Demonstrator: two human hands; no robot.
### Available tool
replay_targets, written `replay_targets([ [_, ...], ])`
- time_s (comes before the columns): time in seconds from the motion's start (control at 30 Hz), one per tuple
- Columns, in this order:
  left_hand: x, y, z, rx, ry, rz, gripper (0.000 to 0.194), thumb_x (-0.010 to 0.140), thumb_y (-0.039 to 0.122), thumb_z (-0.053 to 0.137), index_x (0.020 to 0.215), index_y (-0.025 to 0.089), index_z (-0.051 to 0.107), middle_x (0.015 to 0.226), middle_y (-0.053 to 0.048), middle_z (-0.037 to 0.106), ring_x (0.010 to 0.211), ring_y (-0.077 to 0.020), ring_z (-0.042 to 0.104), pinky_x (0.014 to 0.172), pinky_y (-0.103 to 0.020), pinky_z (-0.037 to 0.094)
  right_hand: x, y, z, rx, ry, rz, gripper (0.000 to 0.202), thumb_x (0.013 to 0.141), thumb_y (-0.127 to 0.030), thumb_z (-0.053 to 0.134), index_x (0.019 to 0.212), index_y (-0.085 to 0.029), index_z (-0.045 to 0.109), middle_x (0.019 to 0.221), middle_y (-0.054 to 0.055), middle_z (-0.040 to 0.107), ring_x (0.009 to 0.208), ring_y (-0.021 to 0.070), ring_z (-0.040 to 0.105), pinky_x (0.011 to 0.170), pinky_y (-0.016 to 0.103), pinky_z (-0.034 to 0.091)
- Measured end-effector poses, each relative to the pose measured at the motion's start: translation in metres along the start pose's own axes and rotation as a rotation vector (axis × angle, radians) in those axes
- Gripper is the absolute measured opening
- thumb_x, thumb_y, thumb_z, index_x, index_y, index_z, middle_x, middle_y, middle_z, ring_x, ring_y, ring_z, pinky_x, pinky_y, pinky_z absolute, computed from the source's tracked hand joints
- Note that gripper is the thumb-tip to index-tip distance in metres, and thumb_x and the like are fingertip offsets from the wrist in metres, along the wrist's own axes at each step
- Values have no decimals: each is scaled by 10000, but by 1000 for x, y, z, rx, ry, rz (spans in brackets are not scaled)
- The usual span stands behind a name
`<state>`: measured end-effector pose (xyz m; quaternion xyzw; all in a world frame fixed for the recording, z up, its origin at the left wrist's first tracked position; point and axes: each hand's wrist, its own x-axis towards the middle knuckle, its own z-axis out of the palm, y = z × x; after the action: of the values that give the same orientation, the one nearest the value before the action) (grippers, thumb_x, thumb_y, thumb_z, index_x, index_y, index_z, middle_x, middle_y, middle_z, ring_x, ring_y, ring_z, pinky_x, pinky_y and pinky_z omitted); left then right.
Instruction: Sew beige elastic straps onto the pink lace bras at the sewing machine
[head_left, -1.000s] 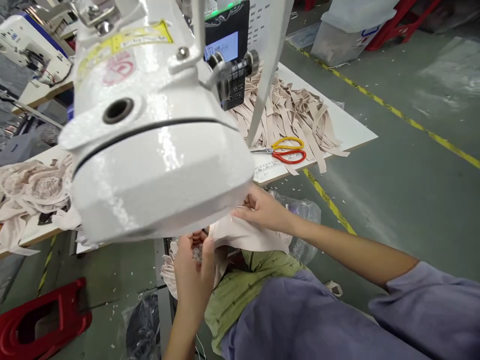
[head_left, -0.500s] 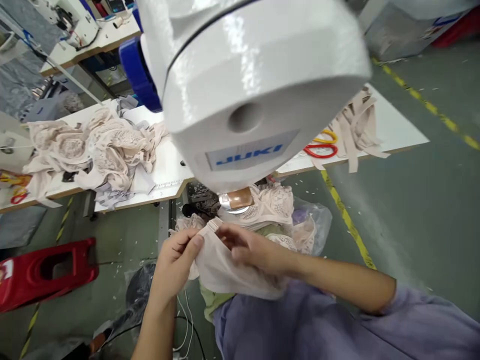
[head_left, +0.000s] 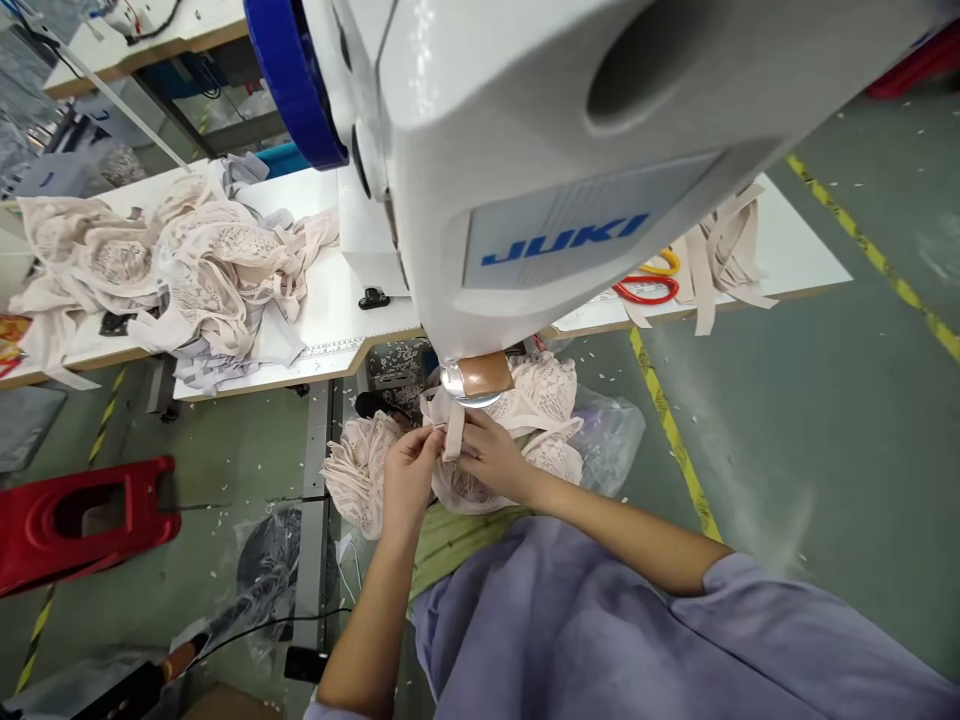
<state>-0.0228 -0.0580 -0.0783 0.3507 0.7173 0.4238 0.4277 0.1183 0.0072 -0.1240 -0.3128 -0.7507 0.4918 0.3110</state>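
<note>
A beige lace bra is pinched between my two hands close under the head of a white sewing machine (head_left: 442,220). My left hand (head_left: 411,475) grips the end of the bra's band with thumb and fingertips. On the other side, my right hand (head_left: 495,462) is closed on the same bra, near a flat beige strap (head_left: 454,434) that stands up between the hands. The right fingertips are partly hidden behind that strap. Just above the hands sits the machine's metal and brown plate (head_left: 484,376). More lace bras (head_left: 546,390) lie beside and beyond my right hand.
Bunched lace pieces (head_left: 360,475) hang left of my hands. A pile of bras (head_left: 214,270) covers the left tabletop. Red-handled scissors (head_left: 646,290) and beige straps (head_left: 731,250) lie at right. A red stool (head_left: 150,510) stands on the floor, left.
Both hands have moved up and forward with the bra, closer beneath the machine head. The bra is turned, and a strap now stands between the hands. The view has shifted nearer the machine.
</note>
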Motion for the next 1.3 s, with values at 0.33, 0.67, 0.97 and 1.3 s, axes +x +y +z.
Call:
replay_targets([
  [0.33, -21, 29, -4, -11, -54, 29, 310, 934, 439, 553, 1088, 203, 683, 966, -56, 714, 897, -187, 656, 802, -285, 512, 8, -26, -43, -125, -17, -34, 355, 931, -445, 598, 1169, -197, 684, 991, 67, 694, 626, 108, 588, 649, 272, 509],
  [0.67, 1, 31, 16, 262, -35, 110, 400, 920, 530, 512, 762, 181, 626, 667, 2, 605, 642, -145, 542, 608, -239, 406, 3, 4, -50, -374, 93, -407, 207, 968, -305, 545, 957, -249, 744, 942, 24, 754, 853, 150, 692, 734, 258, 548],
  [0.97, 4, 32, 13, 395, -90, 184, 444, 904, 548, 501, 663, 196, 623, 596, -9, 623, 549, -155, 549, 559, -255, 401, 80, 45, -285, -1144, 110, 304, 460, 918, -144, 432, 1361, -93, 545, 1254, 216, 628, 1097, 309, 597, 930, 413, 456],
  [1.3, -4, 46, 9, -251, -200, -132, 344, 851, 492, 654, 956, 170, 716, 812, -26, 691, 752, -143, 613, 686, -225, 471, 2, 2, -267, -933, 97, 267, 385, 908, -444, 528, 1174, -183, 626, 926, 106, 707, 720, 218, 640, 604, 309, 468],
])
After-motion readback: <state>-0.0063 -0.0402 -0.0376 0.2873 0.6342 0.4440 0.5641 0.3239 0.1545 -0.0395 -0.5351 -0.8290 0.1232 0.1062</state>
